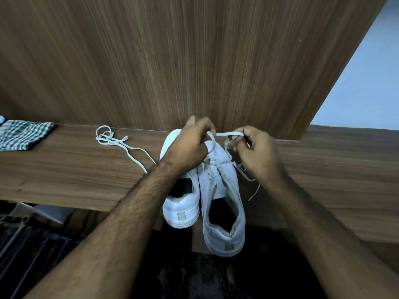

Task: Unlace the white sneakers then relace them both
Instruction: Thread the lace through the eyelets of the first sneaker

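While hands stretch lace [229, 134], white sneakers [222, 203] gape.

Two white sneakers side by side on a wooden shelf [64, 169], heels toward the viewer. Left hand [190, 147] over the left sneaker [183, 206], right hand [259, 152] just beside the right sneaker [222, 201]. A white lace [228, 134] pinched and stretched between both hands. Left of the left hand, a loose lace [112, 139]; further left, a checked cloth [21, 134].
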{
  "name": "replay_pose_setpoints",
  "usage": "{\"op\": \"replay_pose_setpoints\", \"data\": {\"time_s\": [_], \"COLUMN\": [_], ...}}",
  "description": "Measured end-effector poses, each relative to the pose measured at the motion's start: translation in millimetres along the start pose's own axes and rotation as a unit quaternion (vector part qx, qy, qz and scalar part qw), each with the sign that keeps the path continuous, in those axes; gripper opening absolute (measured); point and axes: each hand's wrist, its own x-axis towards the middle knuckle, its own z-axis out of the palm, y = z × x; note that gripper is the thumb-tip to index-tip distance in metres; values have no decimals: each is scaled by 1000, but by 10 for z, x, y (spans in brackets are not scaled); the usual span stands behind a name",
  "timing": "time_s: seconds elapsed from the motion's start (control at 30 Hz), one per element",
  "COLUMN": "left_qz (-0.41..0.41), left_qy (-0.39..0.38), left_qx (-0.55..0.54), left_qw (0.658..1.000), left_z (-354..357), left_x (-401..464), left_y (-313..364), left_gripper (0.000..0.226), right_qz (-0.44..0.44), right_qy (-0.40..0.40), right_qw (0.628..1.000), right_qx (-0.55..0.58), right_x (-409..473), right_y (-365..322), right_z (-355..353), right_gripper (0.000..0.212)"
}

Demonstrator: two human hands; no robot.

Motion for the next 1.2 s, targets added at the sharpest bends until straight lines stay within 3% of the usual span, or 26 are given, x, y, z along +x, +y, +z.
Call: {"op": "replay_pose_setpoints", "data": {"time_s": [0.07,0.13,0.2,0.23,0.33,0.5,0.77,0.87,0.97,1.1,1.2], "left_qz": [-6,-25,-84,-108,-124,-74,-82,-76,-105,-156,-210], "left_qy": [71,92,27,-21,-102,-140,-149,-121,-45,37,79], "left_qx": [-48,-158,-264,-284,-307,-343,-317,-243,-254,-343,-466], "left_qw": [996,983,961,953,938,926,933,959,960,926,856], "left_z": [-2,15,64,95,157,113,53,50,35,5,-30], "left_x": [10,2,-53,-76,-108,-93,-100,-103,-67,8,36], "left_y": [49,124,233,269,318,326,287,261,281,253,257], "left_gripper": [36,32,28,38,57,32,31,32,42,46,43], "right_qz": [-14,-39,-74,-87,-93,-70,-94,-117,-106,-58,-36], "right_qy": [0,1,6,13,40,20,34,77,80,54,31], "right_qw": [999,997,995,994,995,996,994,989,986,989,995], "right_qx": [-32,-62,-68,-59,-16,52,41,-53,-105,-125,-90], "right_x": [-25,-52,-69,-73,-58,-73,-92,-81,-47,15,27], "right_y": [-38,-73,-104,-112,-116,-116,-135,-113,-54,42,82], "right_z": [-12,-20,-20,-16,-21,-66,-79,-96,-130,-161,-130], "right_gripper": [18,21,24,25,26,22,20,15,15,30,34]}}
